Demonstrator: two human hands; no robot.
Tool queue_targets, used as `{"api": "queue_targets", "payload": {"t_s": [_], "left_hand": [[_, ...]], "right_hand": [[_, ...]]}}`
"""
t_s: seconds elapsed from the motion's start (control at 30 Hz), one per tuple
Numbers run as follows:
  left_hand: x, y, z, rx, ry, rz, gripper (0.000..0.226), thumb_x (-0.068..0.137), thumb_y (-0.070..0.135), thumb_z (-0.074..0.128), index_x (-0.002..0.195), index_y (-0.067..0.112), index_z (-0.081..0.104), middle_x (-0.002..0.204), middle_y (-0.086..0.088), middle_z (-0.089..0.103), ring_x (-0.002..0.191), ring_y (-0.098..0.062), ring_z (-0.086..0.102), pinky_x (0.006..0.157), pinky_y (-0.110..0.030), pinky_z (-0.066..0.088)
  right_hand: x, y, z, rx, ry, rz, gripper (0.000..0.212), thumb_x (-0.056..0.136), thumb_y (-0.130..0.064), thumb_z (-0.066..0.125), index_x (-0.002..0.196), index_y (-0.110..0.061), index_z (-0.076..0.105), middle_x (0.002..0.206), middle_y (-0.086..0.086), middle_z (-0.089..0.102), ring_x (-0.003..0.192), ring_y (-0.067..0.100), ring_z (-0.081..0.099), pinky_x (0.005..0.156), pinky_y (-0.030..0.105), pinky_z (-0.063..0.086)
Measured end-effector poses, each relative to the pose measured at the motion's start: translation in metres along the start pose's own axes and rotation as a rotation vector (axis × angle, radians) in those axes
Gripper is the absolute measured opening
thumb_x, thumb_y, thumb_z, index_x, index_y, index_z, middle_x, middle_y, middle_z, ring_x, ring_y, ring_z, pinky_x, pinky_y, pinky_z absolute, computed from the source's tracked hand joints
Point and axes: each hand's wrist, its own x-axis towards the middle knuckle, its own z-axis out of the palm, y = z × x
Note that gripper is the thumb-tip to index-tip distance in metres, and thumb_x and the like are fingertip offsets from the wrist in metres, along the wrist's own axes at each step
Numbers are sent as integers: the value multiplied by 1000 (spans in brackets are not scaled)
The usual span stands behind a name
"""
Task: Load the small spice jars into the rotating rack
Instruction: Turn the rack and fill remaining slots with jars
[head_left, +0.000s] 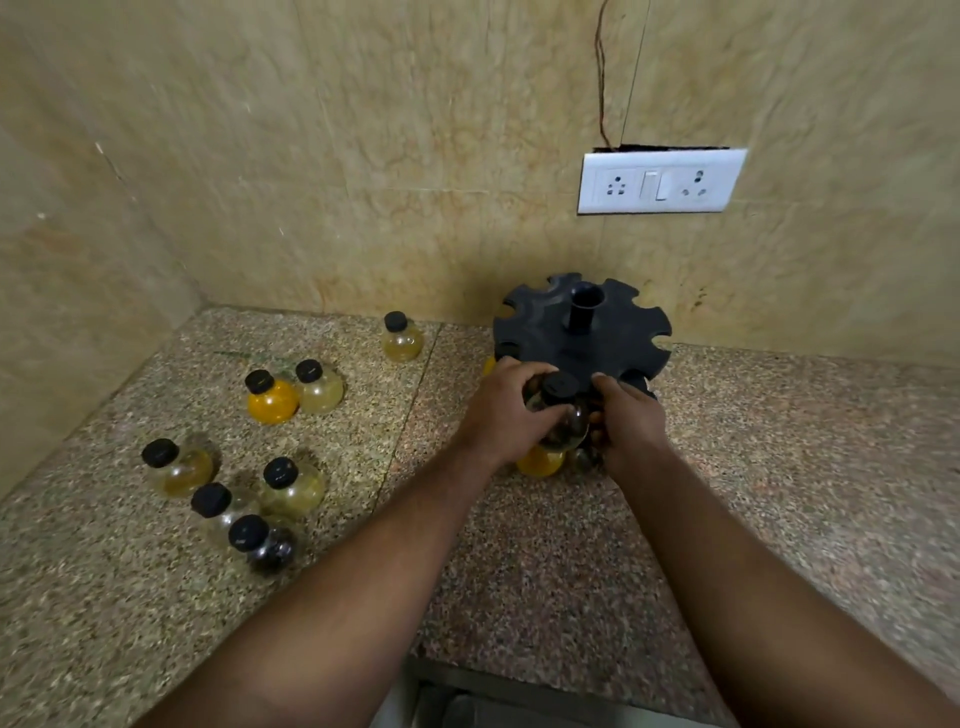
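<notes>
Head view: left grip, right grip clasp jar upright, cap up, at rack edge.

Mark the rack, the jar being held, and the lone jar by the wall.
rack (623, 343), head view, top disc.
held jar (560, 386), head view, black cap.
lone jar (401, 347), head view, clear body.
</notes>
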Motion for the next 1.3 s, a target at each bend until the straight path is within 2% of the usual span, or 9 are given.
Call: {"api": "queue_targets", "payload": {"t_s": [0.27,0.37,0.63,0.8,0.93,1.0,1.13,1.23,1.3], "left_hand": [[17,-3,7,109,-40,-38,51,85,38,76,130,20,59,120,-1,54,108,-21,59,90,-39,53],[16,-5,11,122,13,-63,49,87,37,74,129,20,57,124,-3,53,108,-24,58,86,-40,53],[25,-28,11,-58,100,-119,50,88,33,73,133,19,57,129,-6,53,115,-24,57,92,-40,52],[40,-59,-10,-97,214,-247,45,95,31,65,136,14,59,127,-11,63,116,-25,61,92,-34,51],[46,-78,-27,-155,196,-263,36,96,24,65,130,13,65,127,-9,67,117,-22,61,95,-33,51],[47,-93,-31,-170,191,-291,32,96,26,65,127,16,66,125,-5,68,112,-19,63,91,-32,52],[50,-125,-38,-196,205,-413,34,96,29,65,127,16,66,120,0,67,100,-9,58,83,-24,45],[57,-154,-50,-179,229,-493,37,95,31,65,128,13,63,117,0,65,101,-13,58,81,-25,42],[64,-174,-56,-182,266,-549,38,94,32,65,127,13,62,117,-4,66,106,-22,62,83,-29,46]], "right_hand": [[5,-2,1,-87,-88,27,18,98,-23,66,87,-8,65,72,10,62,47,17,53,36,22,37],[2,-4,8,-64,-103,55,19,101,-19,61,84,-10,61,66,5,55,34,7,50,31,19,35],[1,8,30,-66,-80,59,20,102,-25,58,86,-13,63,70,4,58,48,12,48,39,24,37],[-16,27,61,-37,-182,157,18,100,-25,60,94,-12,70,74,1,62,48,12,40,45,25,32],[-19,47,82,-165,-214,139,22,100,-29,59,99,-14,75,77,5,61,52,14,45,48,27,35],[-16,59,93,-242,-226,136,27,102,-28,56,97,-6,71,73,5,57,51,14,42,47,28,34],[-7,79,118,-388,-265,121,22,102,-26,55,89,-11,65,80,8,62,53,15,45,51,29,36],[7,88,148,-477,-280,128,17,100,-25,56,88,-16,63,87,10,65,61,17,52,52,28,39],[16,91,169,-497,-305,133,13,100,-24,55,101,-16,65,88,8,65,64,18,55,52,26,40]]}}
